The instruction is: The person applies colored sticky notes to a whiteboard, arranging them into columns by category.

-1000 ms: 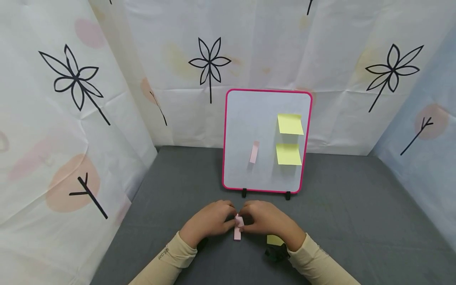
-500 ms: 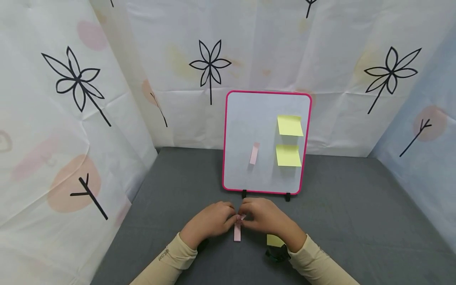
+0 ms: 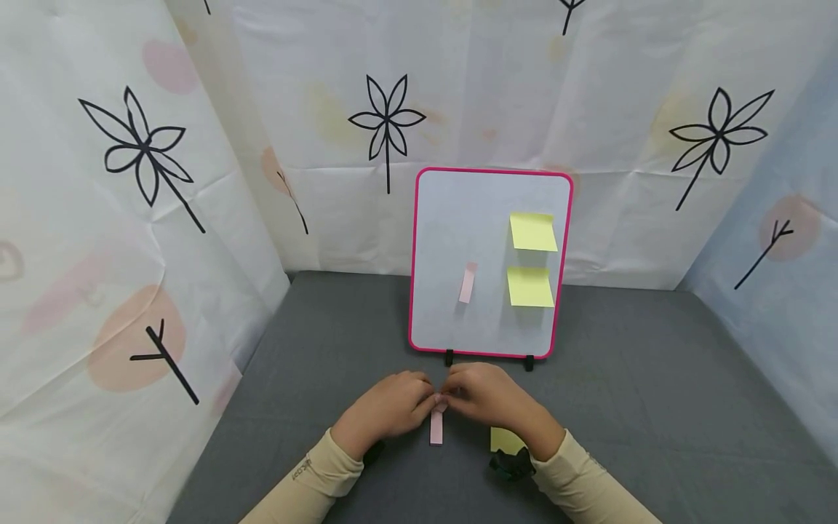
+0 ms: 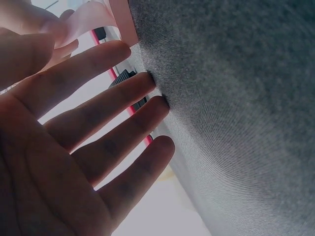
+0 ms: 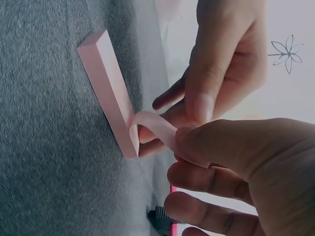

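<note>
A narrow pink sticky-note pad (image 5: 106, 93) lies on the grey cloth between the hands. My right hand (image 3: 491, 397) pinches the pad's top strip (image 5: 158, 129) between thumb and fingers; it curls up from the block, still joined near the far end. My left hand (image 3: 382, 407) is close by, its fingers fairly straight in the left wrist view, the index fingertip (image 4: 120, 49) touching or very near the pad's end. Its thumb (image 5: 201, 101) sits right beside the right thumb. In the head view the fingers partly cover the pad's far end.
Behind the hands a pink-framed whiteboard (image 3: 458, 204) stands on black feet. It bears one pink strip (image 3: 468, 284) and two yellow sticky notes (image 3: 533, 231) at the right. A yellow pad (image 3: 505, 439) lies partly under my right wrist, beside a dark object (image 3: 511, 464).
The right hand has drawn the strip upward and away from the pad, curling it, and its fingertips have closed in on the left ones. The left hand has hardly moved.
</note>
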The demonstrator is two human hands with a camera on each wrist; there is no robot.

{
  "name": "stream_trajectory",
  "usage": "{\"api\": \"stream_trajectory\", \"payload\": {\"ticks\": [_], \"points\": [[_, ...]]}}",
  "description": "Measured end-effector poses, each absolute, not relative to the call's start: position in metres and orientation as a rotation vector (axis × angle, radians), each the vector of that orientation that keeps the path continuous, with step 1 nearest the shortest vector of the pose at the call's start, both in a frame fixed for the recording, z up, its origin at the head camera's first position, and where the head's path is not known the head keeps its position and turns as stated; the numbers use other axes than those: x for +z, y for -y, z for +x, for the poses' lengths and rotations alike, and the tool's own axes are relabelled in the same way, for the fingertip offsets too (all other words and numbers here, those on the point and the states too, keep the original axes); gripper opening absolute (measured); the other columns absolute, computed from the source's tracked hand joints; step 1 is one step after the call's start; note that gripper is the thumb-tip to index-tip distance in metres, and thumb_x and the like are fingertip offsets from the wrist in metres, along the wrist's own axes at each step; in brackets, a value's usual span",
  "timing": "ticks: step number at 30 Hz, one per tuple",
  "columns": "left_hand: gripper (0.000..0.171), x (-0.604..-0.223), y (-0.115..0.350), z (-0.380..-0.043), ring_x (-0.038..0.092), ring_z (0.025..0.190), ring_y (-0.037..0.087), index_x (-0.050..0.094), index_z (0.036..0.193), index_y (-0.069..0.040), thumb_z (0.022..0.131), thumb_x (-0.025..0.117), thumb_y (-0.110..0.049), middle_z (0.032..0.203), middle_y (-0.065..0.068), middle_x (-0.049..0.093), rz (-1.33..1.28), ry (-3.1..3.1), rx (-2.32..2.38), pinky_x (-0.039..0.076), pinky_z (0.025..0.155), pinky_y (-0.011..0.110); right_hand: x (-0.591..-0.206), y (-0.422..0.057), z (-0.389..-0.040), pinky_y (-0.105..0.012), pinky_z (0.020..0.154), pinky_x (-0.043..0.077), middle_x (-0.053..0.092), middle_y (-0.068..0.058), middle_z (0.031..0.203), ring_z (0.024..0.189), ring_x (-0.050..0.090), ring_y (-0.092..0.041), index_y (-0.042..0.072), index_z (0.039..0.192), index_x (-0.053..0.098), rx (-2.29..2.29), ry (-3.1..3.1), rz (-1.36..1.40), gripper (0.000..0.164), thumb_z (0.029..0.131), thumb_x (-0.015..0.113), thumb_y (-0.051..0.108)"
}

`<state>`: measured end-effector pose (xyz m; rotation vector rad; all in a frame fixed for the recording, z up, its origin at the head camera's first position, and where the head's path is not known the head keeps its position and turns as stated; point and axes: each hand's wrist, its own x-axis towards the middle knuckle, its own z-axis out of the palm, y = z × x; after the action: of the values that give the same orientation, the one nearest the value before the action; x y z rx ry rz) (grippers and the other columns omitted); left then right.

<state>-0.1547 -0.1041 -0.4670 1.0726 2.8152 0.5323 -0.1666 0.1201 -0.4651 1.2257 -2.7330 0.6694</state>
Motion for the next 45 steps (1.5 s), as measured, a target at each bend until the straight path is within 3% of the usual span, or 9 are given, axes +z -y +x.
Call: {"api": "stream_trajectory", "payload": {"ticks": [9, 17, 27, 37, 45], "points": [[0.019, -0.464, 0.105, -0.155, 0.066, 0.088, 0.014, 0.081, 0.098, -0.012, 0.104, 0.07, -0.026, 0.102, 0.001, 0.073, 1.119, -2.818, 0.515, 0.058, 0.081, 0.033, -0.474, -0.127, -0.178, -0.021, 0.069, 0.052, 0.07, 0.01, 0.087, 0.075, 0.056, 0.002, 0.017, 0.096, 0.081, 0.963, 2.811, 1.249, 0.005, 0.097, 0.077, 0.014], [0.018, -0.465, 0.104, -0.157, 0.066, 0.088, 0.013, 0.082, 0.099, -0.016, 0.102, 0.073, -0.031, 0.101, -0.001, 0.073, 1.236, -2.87, 0.373, 0.056, 0.08, 0.032, -0.481, -0.129, -0.182, -0.022, 0.071, 0.052, 0.068, 0.011, 0.087, 0.076, 0.056, 0.002, 0.017, 0.097, 0.08, 1.054, 2.847, 1.248, 0.005, 0.099, 0.076, 0.016], [0.008, -0.456, 0.1, -0.152, 0.069, 0.093, 0.013, 0.083, 0.098, -0.017, 0.093, 0.083, -0.022, 0.108, -0.001, 0.074, 1.35, -2.877, 0.365, 0.056, 0.081, 0.03, -0.482, -0.132, -0.184, -0.022, 0.071, 0.054, 0.073, 0.007, 0.09, 0.078, 0.06, 0.0, 0.015, 0.098, 0.08, 1.104, 2.832, 1.257, 0.007, 0.099, 0.074, 0.012], [0.015, -0.453, 0.099, -0.147, 0.058, 0.075, 0.006, 0.085, 0.098, -0.018, 0.085, 0.09, -0.019, 0.089, -0.006, 0.068, 1.338, -2.861, 0.317, 0.049, 0.069, 0.024, -0.481, -0.133, -0.184, -0.022, 0.071, 0.054, 0.073, 0.006, 0.088, 0.076, 0.06, -0.001, 0.013, 0.099, 0.08, 1.209, 2.848, 1.235, 0.006, 0.1, 0.074, 0.012], [0.014, -0.457, 0.094, -0.145, 0.057, 0.071, 0.007, 0.084, 0.096, -0.021, 0.083, 0.089, -0.02, 0.082, -0.008, 0.063, 1.353, -2.867, 0.223, 0.044, 0.064, 0.023, -0.482, -0.135, -0.185, -0.022, 0.07, 0.053, 0.073, 0.007, 0.088, 0.076, 0.058, 0.001, 0.014, 0.098, 0.08, 1.194, 2.85, 1.225, 0.006, 0.099, 0.074, 0.013]]}}
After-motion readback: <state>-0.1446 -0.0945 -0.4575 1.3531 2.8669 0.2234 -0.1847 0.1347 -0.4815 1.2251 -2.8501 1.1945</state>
